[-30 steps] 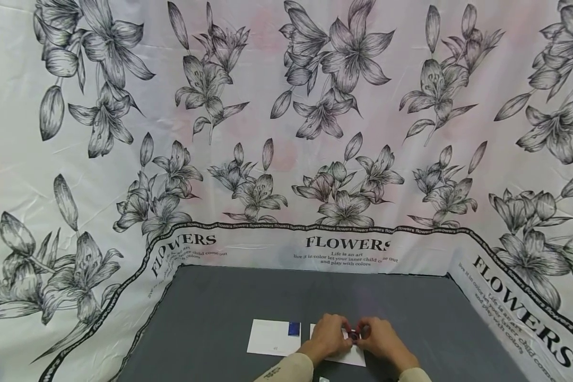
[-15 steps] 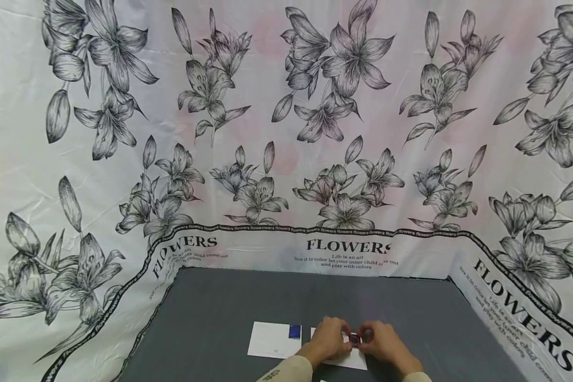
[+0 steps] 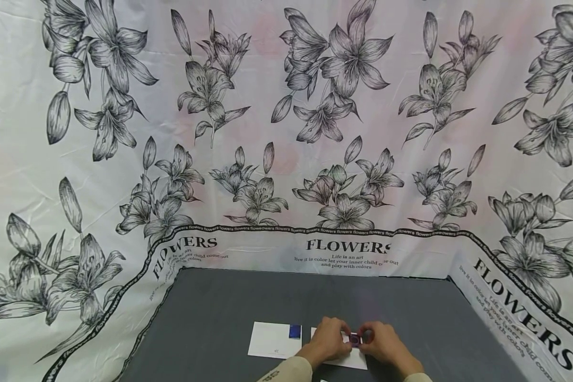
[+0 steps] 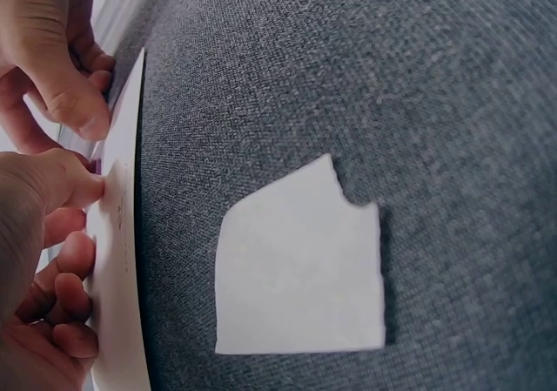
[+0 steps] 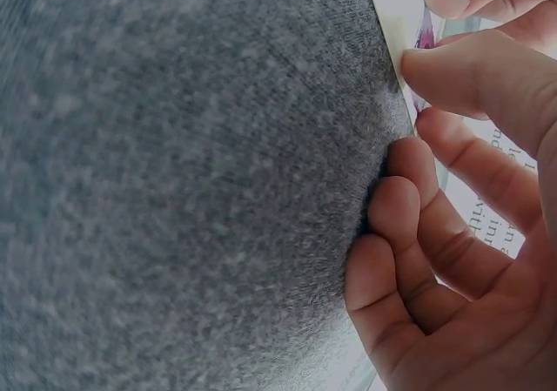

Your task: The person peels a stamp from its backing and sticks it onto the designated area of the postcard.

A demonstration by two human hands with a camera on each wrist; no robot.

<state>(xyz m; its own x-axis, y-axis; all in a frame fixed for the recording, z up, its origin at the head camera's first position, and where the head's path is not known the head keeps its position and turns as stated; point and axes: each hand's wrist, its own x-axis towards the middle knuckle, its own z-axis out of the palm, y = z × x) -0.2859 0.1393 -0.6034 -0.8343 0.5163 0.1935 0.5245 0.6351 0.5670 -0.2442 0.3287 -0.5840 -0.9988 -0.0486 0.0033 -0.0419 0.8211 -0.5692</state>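
Observation:
Two white cards lie side by side on the dark grey surface. On the right card, near its far right corner, is a small purple stamp-like square. My left hand pinches its left edge between thumb and forefinger. From the other side my right hand pinches the right edge, its thumb low over the card. The fingertips cover the square's sides, and the left hand hides much of the card. A similar blue square sits at the same corner of the left card.
A torn or cut piece of white paper lies on the grey cloth-like surface, on the near side of the right card. White fabric printed with flowers rises behind the surface and along both sides.
The head view has shifted slightly. Both hands stay at the purple square, whose dark face shows a little more plainly between the fingertips.

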